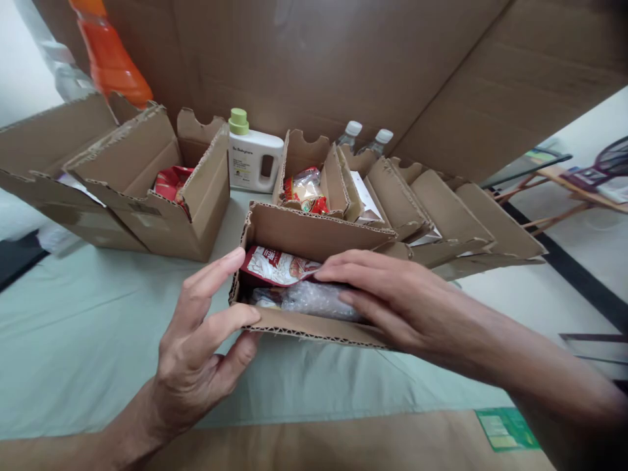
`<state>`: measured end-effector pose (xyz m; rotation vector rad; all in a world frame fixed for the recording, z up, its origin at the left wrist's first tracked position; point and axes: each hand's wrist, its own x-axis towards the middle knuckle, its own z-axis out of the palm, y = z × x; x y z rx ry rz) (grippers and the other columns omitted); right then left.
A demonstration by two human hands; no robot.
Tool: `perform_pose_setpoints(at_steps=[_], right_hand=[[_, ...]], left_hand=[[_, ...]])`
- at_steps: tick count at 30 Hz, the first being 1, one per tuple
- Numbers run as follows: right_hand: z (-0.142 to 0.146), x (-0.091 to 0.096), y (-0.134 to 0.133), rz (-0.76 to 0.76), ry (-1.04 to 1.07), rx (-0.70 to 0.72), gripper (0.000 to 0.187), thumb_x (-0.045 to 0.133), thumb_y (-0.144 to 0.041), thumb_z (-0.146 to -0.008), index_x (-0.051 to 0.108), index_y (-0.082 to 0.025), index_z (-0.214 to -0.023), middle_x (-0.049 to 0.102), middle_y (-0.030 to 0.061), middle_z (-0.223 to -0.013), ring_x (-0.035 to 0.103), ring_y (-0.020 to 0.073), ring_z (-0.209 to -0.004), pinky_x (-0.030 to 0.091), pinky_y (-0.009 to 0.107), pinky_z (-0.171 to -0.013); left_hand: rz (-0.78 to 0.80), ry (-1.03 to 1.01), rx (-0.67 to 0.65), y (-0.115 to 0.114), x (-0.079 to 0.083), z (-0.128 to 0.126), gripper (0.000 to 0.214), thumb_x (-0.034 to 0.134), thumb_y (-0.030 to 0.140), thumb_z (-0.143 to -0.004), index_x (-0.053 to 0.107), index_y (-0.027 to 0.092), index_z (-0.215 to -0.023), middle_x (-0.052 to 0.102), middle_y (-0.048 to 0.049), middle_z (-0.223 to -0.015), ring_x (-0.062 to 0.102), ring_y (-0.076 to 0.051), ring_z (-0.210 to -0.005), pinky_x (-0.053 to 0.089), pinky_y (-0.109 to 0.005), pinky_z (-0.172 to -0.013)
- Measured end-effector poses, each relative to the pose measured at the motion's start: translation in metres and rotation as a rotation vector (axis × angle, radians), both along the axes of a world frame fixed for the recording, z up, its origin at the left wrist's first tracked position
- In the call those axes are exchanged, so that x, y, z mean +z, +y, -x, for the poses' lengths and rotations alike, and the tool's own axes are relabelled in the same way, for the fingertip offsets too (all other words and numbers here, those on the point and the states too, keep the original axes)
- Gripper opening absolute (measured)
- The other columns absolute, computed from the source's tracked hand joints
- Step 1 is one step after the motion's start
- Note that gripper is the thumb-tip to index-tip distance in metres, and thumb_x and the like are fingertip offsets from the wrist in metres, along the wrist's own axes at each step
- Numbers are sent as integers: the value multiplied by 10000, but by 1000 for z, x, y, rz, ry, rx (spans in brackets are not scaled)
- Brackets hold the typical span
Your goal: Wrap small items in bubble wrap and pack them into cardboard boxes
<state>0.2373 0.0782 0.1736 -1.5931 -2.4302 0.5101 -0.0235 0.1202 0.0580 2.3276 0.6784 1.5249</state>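
Note:
A narrow open cardboard box stands in front of me. Inside lie a dark red and white food packet and, nearer to me, a bubble-wrapped item. My left hand grips the box's near left corner, thumb outside the front wall and a finger over its edge; another finger touches the left end. From the right, my right hand reaches into the box. Its fingers are on the packet's right end, and the thumb rests by the bubble wrap. What lies beneath this hand is hidden.
Behind stand more cardboard boxes, one with a red packet, another with a red-and-gold snack bag. A white detergent jug with a green cap stands between them. Bottles with white caps rise behind. Pale green cloth covers the table.

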Motion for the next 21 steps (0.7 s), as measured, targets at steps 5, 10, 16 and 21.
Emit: perform_pose_setpoints(at_steps=[5, 10, 16, 21], right_hand=[[-2, 0, -2, 185, 46, -8, 407, 447, -405, -1090, 687, -246, -1378, 736, 55, -1356, 698, 230, -1235, 545, 363, -1076], [-11, 0, -26, -5, 211, -112, 364, 512, -428, -1068, 720, -298, -1337, 732, 31, -1371, 688, 248, -1277, 556, 420, -1100], [-38, -42, -93, -522, 452, -799, 212, 684, -427, -972, 771, -308, -1124, 793, 56, -1127, 740, 262, -1068, 596, 454, -958], [-29, -115, -89, -166, 602, -671, 593, 701, -612, -861, 638, -211, -1293, 726, 142, -1280, 726, 302, -1057, 632, 482, -867]], left_hand=[[6, -18, 8, 1, -2, -4, 264, 691, 23, -883, 655, 212, -1064, 521, -90, -1613, 558, -261, -1423, 483, -446, -1163], [152, -100, 60, -7, -5, -1, 581, 743, 101, -885, 589, 323, -1399, 414, -53, -1686, 476, -296, -1505, 430, -522, -1234], [533, -135, 30, -16, -27, 13, 898, 737, 269, -921, 239, 379, -1661, 317, -87, -1731, 433, -313, -1528, 408, -549, -1247], [770, -95, -82, -15, -37, -12, 825, 710, 349, -924, 295, 256, -1631, 509, -153, -1574, 565, -301, -1393, 477, -525, -1189]])
